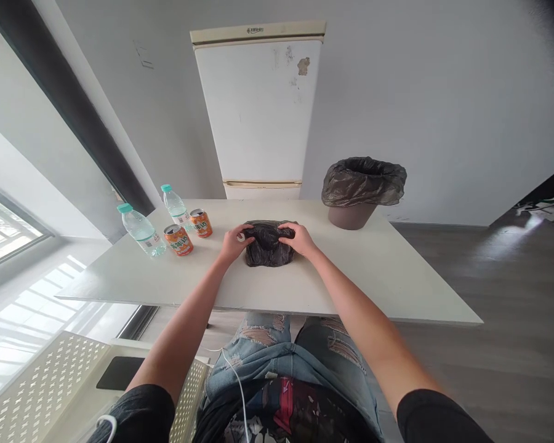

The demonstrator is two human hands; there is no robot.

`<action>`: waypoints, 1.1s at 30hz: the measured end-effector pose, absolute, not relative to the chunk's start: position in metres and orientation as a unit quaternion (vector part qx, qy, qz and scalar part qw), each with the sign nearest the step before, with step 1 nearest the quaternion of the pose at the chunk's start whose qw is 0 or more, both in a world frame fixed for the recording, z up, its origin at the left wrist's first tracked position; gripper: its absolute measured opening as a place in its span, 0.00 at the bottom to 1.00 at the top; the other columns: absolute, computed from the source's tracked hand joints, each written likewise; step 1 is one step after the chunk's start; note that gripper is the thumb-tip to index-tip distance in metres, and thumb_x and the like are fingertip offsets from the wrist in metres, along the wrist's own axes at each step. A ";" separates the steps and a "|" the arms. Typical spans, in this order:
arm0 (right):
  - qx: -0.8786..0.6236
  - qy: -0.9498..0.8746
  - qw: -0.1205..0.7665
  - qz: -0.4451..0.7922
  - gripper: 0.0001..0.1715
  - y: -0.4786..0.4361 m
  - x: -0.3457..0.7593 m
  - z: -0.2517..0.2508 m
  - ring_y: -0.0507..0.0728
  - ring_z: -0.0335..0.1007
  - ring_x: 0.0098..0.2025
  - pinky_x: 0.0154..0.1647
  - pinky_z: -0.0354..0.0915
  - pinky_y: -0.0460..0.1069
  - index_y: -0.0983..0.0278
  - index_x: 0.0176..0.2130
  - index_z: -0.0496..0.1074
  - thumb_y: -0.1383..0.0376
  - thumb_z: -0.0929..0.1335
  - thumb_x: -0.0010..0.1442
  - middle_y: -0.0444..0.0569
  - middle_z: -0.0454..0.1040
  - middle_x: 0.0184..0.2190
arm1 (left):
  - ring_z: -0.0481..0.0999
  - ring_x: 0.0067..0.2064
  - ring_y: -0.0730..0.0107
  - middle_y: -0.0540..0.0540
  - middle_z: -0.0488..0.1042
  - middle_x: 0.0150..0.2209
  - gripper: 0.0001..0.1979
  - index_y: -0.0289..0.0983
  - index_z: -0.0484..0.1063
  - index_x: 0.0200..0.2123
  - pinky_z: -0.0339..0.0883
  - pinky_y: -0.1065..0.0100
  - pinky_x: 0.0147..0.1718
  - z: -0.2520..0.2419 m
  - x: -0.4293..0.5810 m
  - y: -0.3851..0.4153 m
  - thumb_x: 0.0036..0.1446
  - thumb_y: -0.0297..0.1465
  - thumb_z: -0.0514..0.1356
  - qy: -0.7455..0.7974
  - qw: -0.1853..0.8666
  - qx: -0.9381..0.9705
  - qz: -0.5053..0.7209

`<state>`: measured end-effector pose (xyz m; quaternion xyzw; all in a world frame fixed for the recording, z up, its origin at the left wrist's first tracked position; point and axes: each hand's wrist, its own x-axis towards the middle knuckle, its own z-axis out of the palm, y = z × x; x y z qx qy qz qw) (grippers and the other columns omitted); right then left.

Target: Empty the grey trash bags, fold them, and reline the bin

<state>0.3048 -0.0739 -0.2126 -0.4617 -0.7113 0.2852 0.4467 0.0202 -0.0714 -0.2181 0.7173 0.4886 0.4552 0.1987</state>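
Observation:
A crumpled black plastic bag [266,247] lies in the middle of the white table [360,277]. My left hand [233,243] grips its left side and my right hand [298,239] grips its right side, fingers curled onto the top of the bag. Both forearms reach forward over the table's near edge. What is inside the bag, if anything, is hidden.
A brown bin [356,203] lined with a dark bag stands at the table's far right. Two water bottles [141,231] [175,206] and two orange cans [179,240] [201,223] stand at the left. A white fridge [258,111] is behind the table; a perforated white chair [50,381] is at lower left.

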 end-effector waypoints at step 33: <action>-0.540 -0.516 0.443 0.496 0.30 -0.072 0.301 -0.219 0.59 0.75 0.32 0.30 0.69 0.51 0.59 0.55 0.69 0.58 0.78 0.56 0.48 0.78 0.34 | 0.81 0.42 0.63 0.47 0.81 0.42 0.40 0.40 0.68 0.57 0.77 0.61 0.44 -0.228 0.025 -0.067 0.44 0.40 0.81 0.390 0.564 0.526 0.503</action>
